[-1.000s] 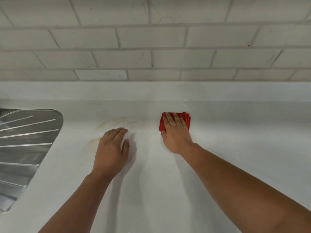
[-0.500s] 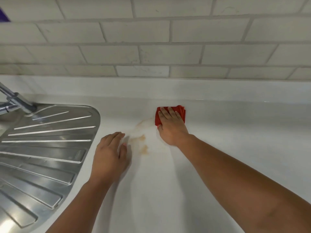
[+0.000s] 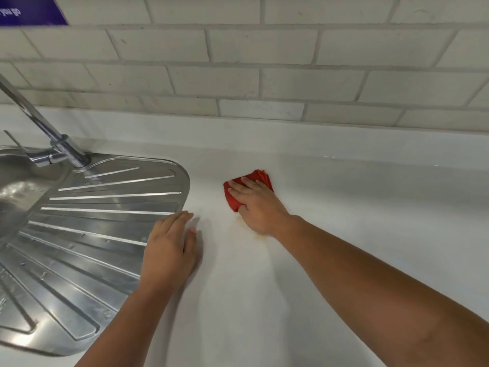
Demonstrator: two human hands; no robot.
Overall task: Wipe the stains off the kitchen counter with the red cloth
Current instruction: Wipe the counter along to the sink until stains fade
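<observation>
Toward the back of the white worktop (image 3: 357, 247), close to the raised lip under the tiled wall (image 3: 264, 75), the red cloth (image 3: 260, 176) lies bunched flat beneath the right hand (image 3: 260, 209). That hand's fingers (image 3: 247, 185) lie straight and close together across the cloth, pressing it down, while the thumb sits against the cloth's near left edge; whether it tucks under the fabric cannot be told. Red shows past the fingertips and at the left side of the hand. A faint yellow-brown stain (image 3: 260, 235) marks the worktop just beside the heel of the right hand, on the near side of the cloth. The left hand (image 3: 169, 250) rests palm down on the worktop, apart from the cloth, its fingers (image 3: 177, 221) straight and pressed together, the thumb lying alongside. Its outer edge lies at the rim of the steel draining board (image 3: 92, 234), which fills the left of the view with raised ribs. A chrome tap (image 3: 53, 139) rises at the board's far corner beside the sink bowl (image 3: 16, 192). A purple sign (image 3: 29, 9) shows at the top left on the wall.
</observation>
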